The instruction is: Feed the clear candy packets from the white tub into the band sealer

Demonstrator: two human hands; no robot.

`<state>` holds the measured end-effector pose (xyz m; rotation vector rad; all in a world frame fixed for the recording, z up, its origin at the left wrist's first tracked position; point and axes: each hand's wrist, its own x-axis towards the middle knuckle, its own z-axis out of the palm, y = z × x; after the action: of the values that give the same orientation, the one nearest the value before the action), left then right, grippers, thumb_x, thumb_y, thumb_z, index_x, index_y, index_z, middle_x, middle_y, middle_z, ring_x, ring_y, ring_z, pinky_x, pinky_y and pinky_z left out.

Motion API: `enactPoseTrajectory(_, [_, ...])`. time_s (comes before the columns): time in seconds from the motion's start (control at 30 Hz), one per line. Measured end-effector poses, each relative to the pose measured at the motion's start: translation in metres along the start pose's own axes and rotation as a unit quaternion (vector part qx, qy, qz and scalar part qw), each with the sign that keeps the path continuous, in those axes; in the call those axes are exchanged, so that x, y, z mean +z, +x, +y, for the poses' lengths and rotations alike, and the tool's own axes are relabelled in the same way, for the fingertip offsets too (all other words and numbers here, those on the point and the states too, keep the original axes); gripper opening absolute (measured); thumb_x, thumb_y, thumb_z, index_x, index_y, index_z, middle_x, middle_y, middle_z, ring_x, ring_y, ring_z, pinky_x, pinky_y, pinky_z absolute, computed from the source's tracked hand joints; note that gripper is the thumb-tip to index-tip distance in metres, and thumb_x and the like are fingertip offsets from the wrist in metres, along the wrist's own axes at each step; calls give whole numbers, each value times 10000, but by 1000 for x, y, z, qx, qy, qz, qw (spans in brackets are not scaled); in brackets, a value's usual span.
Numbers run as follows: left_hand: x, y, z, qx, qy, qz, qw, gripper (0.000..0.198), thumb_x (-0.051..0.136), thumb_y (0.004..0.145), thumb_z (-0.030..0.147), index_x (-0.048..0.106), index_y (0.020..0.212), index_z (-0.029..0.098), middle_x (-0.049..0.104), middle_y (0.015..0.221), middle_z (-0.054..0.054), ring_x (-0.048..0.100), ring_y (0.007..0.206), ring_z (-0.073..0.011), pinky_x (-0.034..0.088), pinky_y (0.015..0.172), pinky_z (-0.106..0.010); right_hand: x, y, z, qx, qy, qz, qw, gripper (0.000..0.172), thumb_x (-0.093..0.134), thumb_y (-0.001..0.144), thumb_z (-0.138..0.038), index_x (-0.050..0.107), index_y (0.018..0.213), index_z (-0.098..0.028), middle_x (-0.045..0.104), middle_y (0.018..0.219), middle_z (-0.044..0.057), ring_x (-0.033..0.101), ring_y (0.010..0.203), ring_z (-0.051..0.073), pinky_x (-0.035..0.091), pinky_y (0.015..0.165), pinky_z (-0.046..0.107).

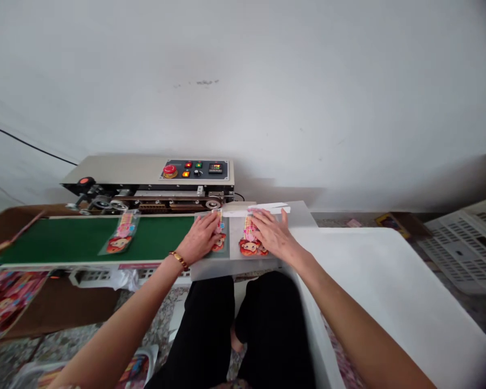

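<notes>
Left hand (202, 237) lies flat, fingers spread, pressing a printed packet (219, 241) at the green belt's (65, 240) right end; nothing is pinched, only held down, top edge toward the sealer's (154, 181) slot at 12 o'clock, likely so it feeds straight. Right hand (271, 233) rests palm-down the same way on a second packet (250, 244) at 3 o'clock of the first, on the pale feed plate (299, 216). A third packet (121, 233) rides the belt at 9 o'clock, well apart. Both palms hide most of the packets' print. A heap of packets (8, 297) at far left is cut off.
</notes>
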<state>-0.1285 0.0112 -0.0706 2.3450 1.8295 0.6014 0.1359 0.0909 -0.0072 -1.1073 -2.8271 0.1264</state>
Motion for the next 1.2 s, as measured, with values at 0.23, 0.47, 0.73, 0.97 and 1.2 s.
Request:
enactPoseTrajectory(0.23, [-33,-33,-50,-97,59,5,994,417,516,934,324,594,1329,216,519,1480,-140,442,1405,-349,242,1183,-675,16,42,-24,-57,45,-16,997,427,381,1020,-243,540,1416,-265,508,1508,69,370,1434,288,84,1175,703])
enactPoseTrajectory(0.47, [0,8,25,-8,15,41,999,384,389,1008,276,575,1326,166,576,1422,-138,501,1365,-244,303,1216,-527,10,31,-21,-32,58,12,998,395,399,1032,-266,558,1393,-244,529,1489,90,383,1433,292,98,1170,690])
enactPoseTrajectory(0.73, [2,8,12,-7,37,25,999,437,379,1016,317,524,1388,139,516,1473,-177,458,1401,-275,262,1227,-561,15,15,-11,-30,15,-8,999,385,420,1045,-355,586,1376,-250,554,1466,83,395,1424,313,123,1163,685])
enactPoseTrajectory(0.97, [-30,-32,-55,-88,70,16,994,428,408,992,366,568,1355,206,556,1445,-143,493,1371,-317,225,1191,-668,17,25,-23,-26,24,11,999,385,417,1049,-397,598,1357,-254,605,1407,74,429,1376,304,106,1172,679])
enactPoseTrajectory(1.2, [-11,3,12,13,21,39,999,423,353,1013,297,542,1369,168,548,1451,-140,487,1377,-246,330,1206,-518,14,35,-35,-38,33,23,998,330,442,1040,-327,638,1292,-247,602,1401,87,462,1340,296,112,1177,670])
